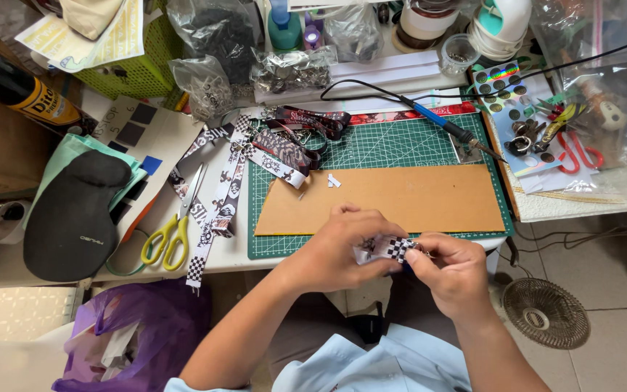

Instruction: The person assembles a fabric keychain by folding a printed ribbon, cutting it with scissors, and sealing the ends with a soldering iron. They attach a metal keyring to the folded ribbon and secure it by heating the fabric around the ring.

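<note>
The checkered ribbon piece (390, 247) sits pinched between both hands just off the near edge of the green cutting mat (400, 145), over the person's lap rather than on the desk. On that mat lies a long brown cardboard sheet (400, 197), the biggest thing on it, with a few white paper scraps (334, 181) near its top edge. Left of the mat trails a bundle of printed lanyard straps (223, 190), and further left yellow-handled scissors (168, 236) rest beside them. A blue-handled soldering iron (440, 123) lies across the mat's far right corner. The left hand (335, 254) grips the ribbon's left end, fingers curled around it; the right hand (448, 268) clamps the other end between thumb and fingertips. To my eye the work is at the folding or fitting stage of this short strip, and the next move calls for a steady pinch and close finger control, since the piece is small and half hidden.
</note>
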`<state>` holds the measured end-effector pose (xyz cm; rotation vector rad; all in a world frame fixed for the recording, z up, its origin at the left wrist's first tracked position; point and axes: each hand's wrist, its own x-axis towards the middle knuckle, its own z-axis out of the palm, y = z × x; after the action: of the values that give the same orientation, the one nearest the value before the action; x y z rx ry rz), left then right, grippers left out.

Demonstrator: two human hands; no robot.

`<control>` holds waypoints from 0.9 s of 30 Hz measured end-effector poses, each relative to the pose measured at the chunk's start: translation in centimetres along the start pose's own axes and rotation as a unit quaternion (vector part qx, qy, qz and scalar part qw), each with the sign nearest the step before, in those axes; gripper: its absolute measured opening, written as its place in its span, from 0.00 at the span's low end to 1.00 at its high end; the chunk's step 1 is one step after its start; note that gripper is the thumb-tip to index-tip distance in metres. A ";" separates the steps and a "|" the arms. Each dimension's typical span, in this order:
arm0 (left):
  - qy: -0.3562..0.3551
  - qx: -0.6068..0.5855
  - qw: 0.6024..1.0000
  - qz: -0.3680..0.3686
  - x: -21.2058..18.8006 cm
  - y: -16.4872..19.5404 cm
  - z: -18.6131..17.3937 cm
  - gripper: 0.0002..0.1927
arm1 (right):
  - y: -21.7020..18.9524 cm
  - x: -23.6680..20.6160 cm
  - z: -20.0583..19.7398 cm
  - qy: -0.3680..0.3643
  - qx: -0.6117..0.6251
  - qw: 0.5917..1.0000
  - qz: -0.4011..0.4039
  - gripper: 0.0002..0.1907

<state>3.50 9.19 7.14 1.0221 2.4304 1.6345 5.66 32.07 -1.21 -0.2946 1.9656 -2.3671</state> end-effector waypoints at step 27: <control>0.032 -0.132 0.990 -0.030 -0.5 -1.2 1.3 0.19 | 0.1 0.4 -2.2 -0.061 -0.025 0.990 0.127 0.05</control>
<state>3.76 9.68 5.38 0.8609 2.1778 1.9308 4.83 34.08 -1.68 -0.1733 1.8834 -2.0959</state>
